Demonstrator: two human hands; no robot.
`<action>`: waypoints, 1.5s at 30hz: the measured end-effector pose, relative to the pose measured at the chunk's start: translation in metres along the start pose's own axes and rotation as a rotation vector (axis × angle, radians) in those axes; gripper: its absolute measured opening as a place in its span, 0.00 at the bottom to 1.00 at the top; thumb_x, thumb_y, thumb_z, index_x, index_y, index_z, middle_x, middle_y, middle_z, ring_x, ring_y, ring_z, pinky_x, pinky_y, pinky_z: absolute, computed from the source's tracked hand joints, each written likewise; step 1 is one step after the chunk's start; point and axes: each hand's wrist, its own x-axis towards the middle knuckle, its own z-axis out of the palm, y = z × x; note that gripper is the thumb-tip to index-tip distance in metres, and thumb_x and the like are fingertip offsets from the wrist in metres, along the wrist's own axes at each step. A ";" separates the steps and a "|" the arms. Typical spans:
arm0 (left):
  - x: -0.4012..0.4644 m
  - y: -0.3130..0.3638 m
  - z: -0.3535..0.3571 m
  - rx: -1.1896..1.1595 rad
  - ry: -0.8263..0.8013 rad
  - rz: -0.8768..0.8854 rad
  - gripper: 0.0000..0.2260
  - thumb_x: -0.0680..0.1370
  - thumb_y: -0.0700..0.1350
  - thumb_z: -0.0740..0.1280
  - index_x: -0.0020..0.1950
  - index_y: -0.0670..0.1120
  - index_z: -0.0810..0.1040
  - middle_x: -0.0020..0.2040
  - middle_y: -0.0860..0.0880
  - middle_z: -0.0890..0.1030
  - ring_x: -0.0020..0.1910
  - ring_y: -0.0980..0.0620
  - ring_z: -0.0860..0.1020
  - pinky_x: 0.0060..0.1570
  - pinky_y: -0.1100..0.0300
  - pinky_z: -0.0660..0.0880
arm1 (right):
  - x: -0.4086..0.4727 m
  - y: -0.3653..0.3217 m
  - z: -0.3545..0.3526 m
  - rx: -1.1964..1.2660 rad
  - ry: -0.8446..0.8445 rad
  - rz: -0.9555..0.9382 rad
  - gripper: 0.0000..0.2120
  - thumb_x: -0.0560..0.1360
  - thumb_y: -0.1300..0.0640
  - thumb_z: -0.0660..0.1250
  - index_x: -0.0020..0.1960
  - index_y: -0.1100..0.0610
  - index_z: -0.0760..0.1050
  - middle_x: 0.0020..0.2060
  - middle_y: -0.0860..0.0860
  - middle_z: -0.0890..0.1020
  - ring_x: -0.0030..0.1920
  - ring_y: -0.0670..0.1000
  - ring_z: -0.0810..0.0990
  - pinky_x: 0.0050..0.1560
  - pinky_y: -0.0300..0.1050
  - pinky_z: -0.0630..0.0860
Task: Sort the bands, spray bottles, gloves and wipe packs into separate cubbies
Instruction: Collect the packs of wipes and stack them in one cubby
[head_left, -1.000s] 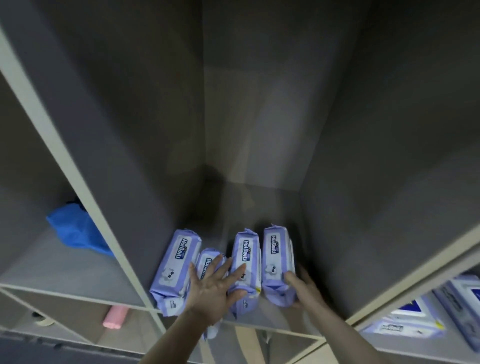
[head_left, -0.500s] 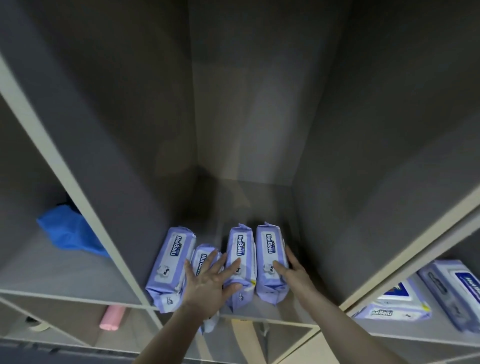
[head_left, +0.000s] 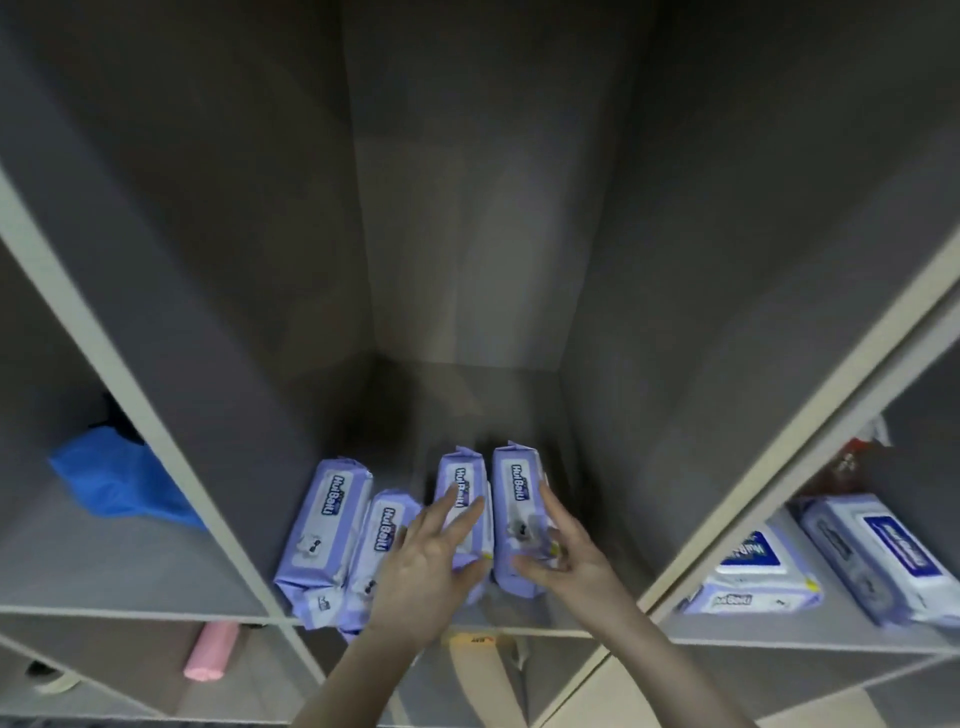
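Inside the middle cubby, four purple wipe packs stood on edge in a row, the left hand flat against one, the right hand's grip wrapping the rightmost, seemingly straightening them.

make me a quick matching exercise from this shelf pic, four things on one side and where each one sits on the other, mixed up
Things:
1. blue gloves
2. pink roll
3. four purple wipe packs
4. white and blue wipe packs

Places:
A. middle cubby, under both hands
B. right cubby
C. left cubby
D. lower left cubby

Pairs: 1-C, 2-D, 3-A, 4-B
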 end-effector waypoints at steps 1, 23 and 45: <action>-0.004 0.007 0.004 -0.016 -0.008 0.013 0.29 0.76 0.59 0.63 0.74 0.64 0.55 0.77 0.60 0.51 0.75 0.56 0.58 0.70 0.55 0.62 | -0.010 -0.001 -0.005 0.012 -0.003 0.000 0.40 0.62 0.47 0.75 0.69 0.31 0.61 0.70 0.38 0.67 0.69 0.41 0.68 0.70 0.52 0.68; -0.011 0.204 0.130 -0.054 -0.187 0.381 0.22 0.78 0.57 0.60 0.73 0.60 0.62 0.71 0.61 0.63 0.68 0.61 0.67 0.64 0.65 0.66 | -0.131 0.047 -0.185 -0.061 0.263 0.143 0.35 0.70 0.59 0.74 0.70 0.37 0.63 0.60 0.42 0.76 0.60 0.41 0.75 0.61 0.45 0.75; 0.110 0.248 0.228 0.163 -0.241 -0.057 0.41 0.63 0.67 0.70 0.73 0.63 0.60 0.58 0.50 0.75 0.61 0.50 0.72 0.57 0.59 0.71 | -0.059 0.162 -0.345 -0.067 -0.038 0.167 0.37 0.71 0.69 0.70 0.69 0.43 0.58 0.56 0.41 0.74 0.58 0.37 0.72 0.48 0.30 0.74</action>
